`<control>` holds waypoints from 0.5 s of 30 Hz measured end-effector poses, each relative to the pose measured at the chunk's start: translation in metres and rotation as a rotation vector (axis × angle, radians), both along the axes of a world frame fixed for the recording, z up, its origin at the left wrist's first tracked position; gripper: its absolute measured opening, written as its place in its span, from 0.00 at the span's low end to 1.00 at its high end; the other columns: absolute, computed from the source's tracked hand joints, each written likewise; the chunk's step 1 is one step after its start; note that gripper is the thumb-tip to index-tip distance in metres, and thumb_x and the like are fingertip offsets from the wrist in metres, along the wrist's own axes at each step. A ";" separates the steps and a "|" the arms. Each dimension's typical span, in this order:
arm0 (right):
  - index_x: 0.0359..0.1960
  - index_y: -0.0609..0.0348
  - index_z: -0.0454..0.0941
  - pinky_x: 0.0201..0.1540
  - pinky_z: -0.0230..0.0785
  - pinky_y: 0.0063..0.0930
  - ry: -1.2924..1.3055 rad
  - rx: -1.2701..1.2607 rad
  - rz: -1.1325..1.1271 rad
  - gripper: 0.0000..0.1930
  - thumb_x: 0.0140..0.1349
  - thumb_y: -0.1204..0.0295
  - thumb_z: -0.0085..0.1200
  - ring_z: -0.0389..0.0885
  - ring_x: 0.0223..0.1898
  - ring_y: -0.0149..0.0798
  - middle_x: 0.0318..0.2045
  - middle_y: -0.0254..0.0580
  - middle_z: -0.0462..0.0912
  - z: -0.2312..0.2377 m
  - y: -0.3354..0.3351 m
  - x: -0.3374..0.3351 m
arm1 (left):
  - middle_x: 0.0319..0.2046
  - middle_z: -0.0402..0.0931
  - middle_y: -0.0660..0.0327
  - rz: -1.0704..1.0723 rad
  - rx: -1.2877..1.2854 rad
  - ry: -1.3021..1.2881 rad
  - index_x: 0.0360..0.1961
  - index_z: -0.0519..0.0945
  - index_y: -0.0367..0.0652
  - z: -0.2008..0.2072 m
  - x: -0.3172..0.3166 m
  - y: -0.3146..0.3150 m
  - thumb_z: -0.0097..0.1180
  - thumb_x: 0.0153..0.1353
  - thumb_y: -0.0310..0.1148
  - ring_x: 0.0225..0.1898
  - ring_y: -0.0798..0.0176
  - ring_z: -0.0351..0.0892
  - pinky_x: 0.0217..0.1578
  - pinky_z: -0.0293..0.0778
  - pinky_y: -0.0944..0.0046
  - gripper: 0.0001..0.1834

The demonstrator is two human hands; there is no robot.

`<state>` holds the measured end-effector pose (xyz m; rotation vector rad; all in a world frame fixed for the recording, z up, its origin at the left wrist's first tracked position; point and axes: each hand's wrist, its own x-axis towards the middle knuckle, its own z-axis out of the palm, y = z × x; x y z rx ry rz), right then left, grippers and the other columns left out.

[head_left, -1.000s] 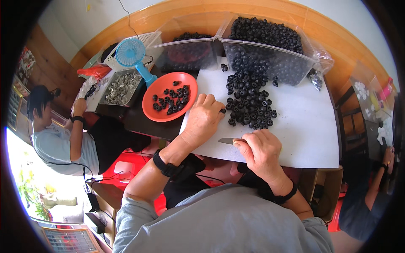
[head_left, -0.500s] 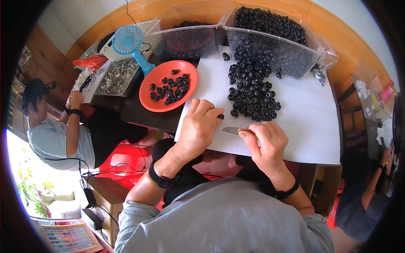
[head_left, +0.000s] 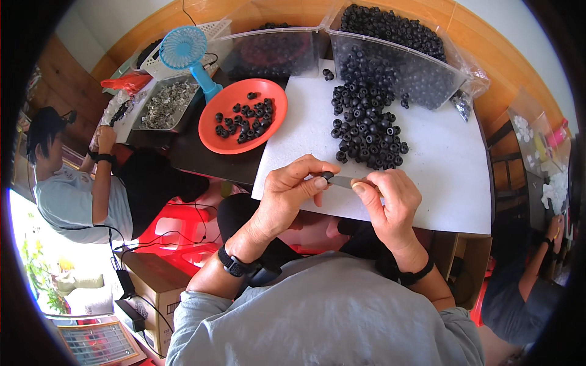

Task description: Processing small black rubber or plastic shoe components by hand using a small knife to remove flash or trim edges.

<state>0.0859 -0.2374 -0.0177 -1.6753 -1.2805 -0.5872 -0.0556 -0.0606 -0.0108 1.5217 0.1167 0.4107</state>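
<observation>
Between thumb and forefinger, my left hand (head_left: 293,186) pinches a small black round part (head_left: 327,175). A small knife (head_left: 342,181) is gripped in my right hand (head_left: 390,198), its blade pointing left and meeting the part. Both hands are over the near edge of the white sheet (head_left: 439,177). Beyond them a pile of black ring-like parts (head_left: 366,131) lies on the sheet. An orange-red plate (head_left: 210,137) with several similar parts stands to the left.
Clear plastic bins (head_left: 397,67) of black parts stand at the back. A blue fan (head_left: 198,67), a metal tray of small metal pieces (head_left: 165,107) and a person (head_left: 79,189) are at left. Another person's arm (head_left: 537,268) shows at right.
My left hand has turned and moved slightly right, bringing the black part to the knife. The blade now touches it; before, they were apart.
</observation>
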 end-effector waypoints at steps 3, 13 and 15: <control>0.31 0.57 0.81 0.25 0.64 0.36 0.080 0.019 -0.004 0.10 0.63 0.70 0.72 0.75 0.23 0.42 0.22 0.36 0.78 0.001 0.000 -0.001 | 0.42 0.77 0.61 -0.011 -0.096 -0.016 0.58 0.85 0.35 0.002 0.001 -0.004 0.57 0.75 0.22 0.34 0.69 0.79 0.40 0.78 0.68 0.14; 0.30 0.57 0.82 0.26 0.65 0.36 0.200 0.002 -0.019 0.09 0.63 0.71 0.72 0.75 0.22 0.40 0.22 0.35 0.79 0.003 0.001 -0.003 | 0.42 0.76 0.60 -0.017 -0.156 -0.041 0.61 0.84 0.34 -0.001 -0.001 -0.010 0.54 0.76 0.20 0.34 0.67 0.80 0.40 0.78 0.67 0.16; 0.29 0.57 0.82 0.26 0.65 0.36 0.203 -0.002 -0.021 0.10 0.63 0.71 0.72 0.75 0.22 0.40 0.22 0.35 0.79 0.004 0.001 -0.003 | 0.42 0.77 0.57 -0.023 -0.207 -0.078 0.60 0.84 0.33 -0.006 0.000 -0.009 0.56 0.75 0.21 0.37 0.64 0.80 0.37 0.79 0.66 0.15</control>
